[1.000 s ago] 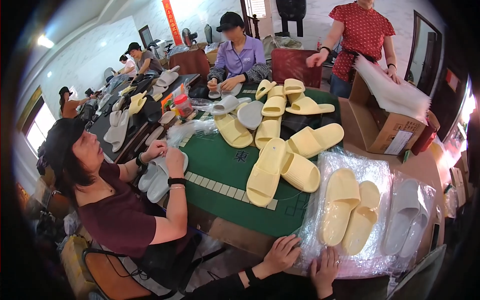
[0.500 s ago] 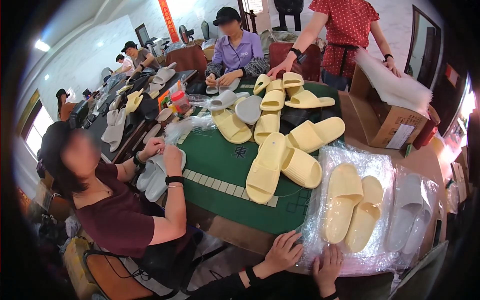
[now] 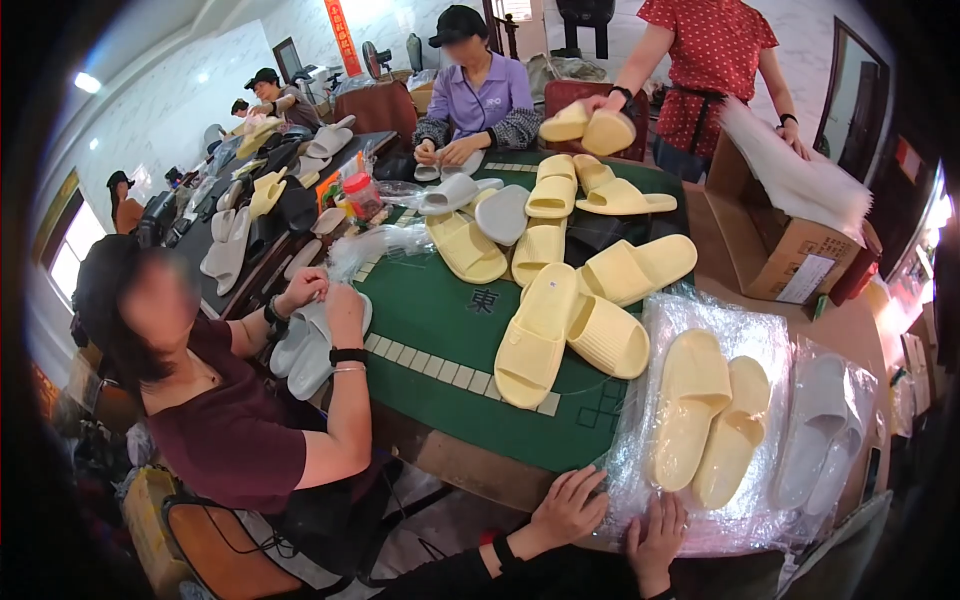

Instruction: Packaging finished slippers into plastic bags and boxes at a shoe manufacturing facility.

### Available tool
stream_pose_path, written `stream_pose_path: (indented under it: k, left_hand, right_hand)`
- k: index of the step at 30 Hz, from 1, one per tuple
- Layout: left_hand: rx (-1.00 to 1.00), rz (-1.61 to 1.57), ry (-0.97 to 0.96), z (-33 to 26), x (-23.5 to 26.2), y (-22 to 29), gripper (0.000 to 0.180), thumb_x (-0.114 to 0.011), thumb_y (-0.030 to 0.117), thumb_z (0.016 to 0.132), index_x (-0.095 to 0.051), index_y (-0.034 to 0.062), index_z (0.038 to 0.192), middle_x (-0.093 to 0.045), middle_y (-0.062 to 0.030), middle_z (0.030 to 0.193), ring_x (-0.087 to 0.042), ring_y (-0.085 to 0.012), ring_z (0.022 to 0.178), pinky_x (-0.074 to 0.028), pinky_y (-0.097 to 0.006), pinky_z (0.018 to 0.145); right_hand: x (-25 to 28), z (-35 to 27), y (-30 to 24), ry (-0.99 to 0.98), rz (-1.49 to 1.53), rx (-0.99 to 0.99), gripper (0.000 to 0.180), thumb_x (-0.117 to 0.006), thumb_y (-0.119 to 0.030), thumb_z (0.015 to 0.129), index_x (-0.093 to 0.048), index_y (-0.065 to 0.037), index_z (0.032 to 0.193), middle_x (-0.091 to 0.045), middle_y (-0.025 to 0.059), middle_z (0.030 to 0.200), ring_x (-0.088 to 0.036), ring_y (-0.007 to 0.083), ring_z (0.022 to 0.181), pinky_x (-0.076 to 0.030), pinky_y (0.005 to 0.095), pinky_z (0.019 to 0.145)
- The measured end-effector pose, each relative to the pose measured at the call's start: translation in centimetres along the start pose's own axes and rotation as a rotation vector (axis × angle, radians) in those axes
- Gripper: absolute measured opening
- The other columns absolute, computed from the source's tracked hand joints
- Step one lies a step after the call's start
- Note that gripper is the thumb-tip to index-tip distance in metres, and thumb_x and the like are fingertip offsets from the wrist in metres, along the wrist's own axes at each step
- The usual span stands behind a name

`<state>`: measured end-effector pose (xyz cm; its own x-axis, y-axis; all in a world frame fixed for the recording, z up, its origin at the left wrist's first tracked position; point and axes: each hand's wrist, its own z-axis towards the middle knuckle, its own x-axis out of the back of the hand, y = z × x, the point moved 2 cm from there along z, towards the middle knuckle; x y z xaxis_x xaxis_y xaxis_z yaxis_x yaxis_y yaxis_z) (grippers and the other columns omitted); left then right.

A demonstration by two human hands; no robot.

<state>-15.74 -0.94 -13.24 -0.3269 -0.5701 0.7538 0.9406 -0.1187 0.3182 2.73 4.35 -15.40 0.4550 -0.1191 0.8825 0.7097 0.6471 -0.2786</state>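
Observation:
My left hand [image 3: 568, 508] rests at the table's near edge, fingers stretched out and touching the left side of a stack of clear plastic bags [image 3: 620, 470]. Just to its right, my right hand [image 3: 656, 538] lies flat with fingers spread on the stack's front edge. Neither holds anything. On top of the bags, beyond my right hand, sits a pair of pale yellow slide sandals [image 3: 690, 400], toes pointing away. Right of them is a pair of grey slide sandals [image 3: 812, 425] inside a clear bag.
Loose yellow slides [image 3: 530, 335] are heaped on the green mat [image 3: 430, 330] beside a row of tiles [image 3: 430, 372]. A co-worker [image 3: 240, 410] handles grey slides [image 3: 305, 350] at left. An open cardboard box [image 3: 800, 255] stands back right. Another person's hand [image 3: 600, 105] lifts yellow slides [image 3: 590, 128].
The standing person in red has picked up a pair of yellow slides from the far end of the heap and raised them. My hands have stayed in place.

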Motion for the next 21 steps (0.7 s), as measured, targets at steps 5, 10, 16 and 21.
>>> stream_pose_path:
  k: [5, 10, 16, 21]
  left_hand:
    - [-0.06, -0.045, 0.012, 0.6, -0.4, 0.0, 0.011, -0.066, 0.019, 0.078, -0.062, 0.0108, 0.086, -0.057, -0.0081, 0.119, -0.05, -0.0268, 0.116, -0.039, -0.04, 0.097]
    - [-0.065, 0.009, 0.028, 0.5, -0.7, -0.4, 0.016, -0.066, 0.016, 0.077, -0.061, 0.0101, 0.092, -0.057, -0.0105, 0.116, -0.051, -0.0304, 0.113, -0.04, -0.044, 0.094]
    - [0.012, -0.173, -0.106, 0.8, -0.5, 0.4, 0.063, -0.076, 0.032, 0.071, -0.051, 0.0046, 0.122, -0.044, -0.0198, 0.131, -0.042, -0.0386, 0.122, -0.037, -0.05, 0.098]
    - [-0.038, -0.319, -0.177, 1.3, 0.2, 3.3, 0.09, -0.08, 0.044, 0.066, -0.04, 0.0013, 0.135, -0.037, -0.0261, 0.137, -0.041, -0.0423, 0.122, -0.035, -0.052, 0.1]
  right_hand:
    - [0.5, 0.5, -0.2, 0.029, -0.032, -0.052, 0.045, -0.062, -0.027, 0.081, -0.057, -0.006, 0.121, -0.055, 0.0184, 0.125, -0.05, 0.0368, 0.117, -0.034, 0.0529, 0.099]
    - [0.4, 1.1, -0.4, -0.008, 0.014, -0.051, 0.047, -0.062, -0.027, 0.082, -0.056, -0.009, 0.125, -0.054, 0.0159, 0.127, -0.05, 0.0354, 0.117, -0.037, 0.0501, 0.099]
    - [0.7, 0.9, 0.2, 0.089, -0.05, -0.03, 0.047, -0.062, -0.033, 0.084, -0.057, -0.01, 0.124, -0.06, 0.0135, 0.119, -0.056, 0.0308, 0.107, -0.043, 0.0448, 0.09]
    - [3.2, 1.2, -0.7, -0.016, 0.245, -0.152, 0.053, -0.062, -0.029, 0.085, -0.048, -0.007, 0.132, -0.052, 0.0158, 0.128, -0.051, 0.0342, 0.112, -0.04, 0.0453, 0.093]
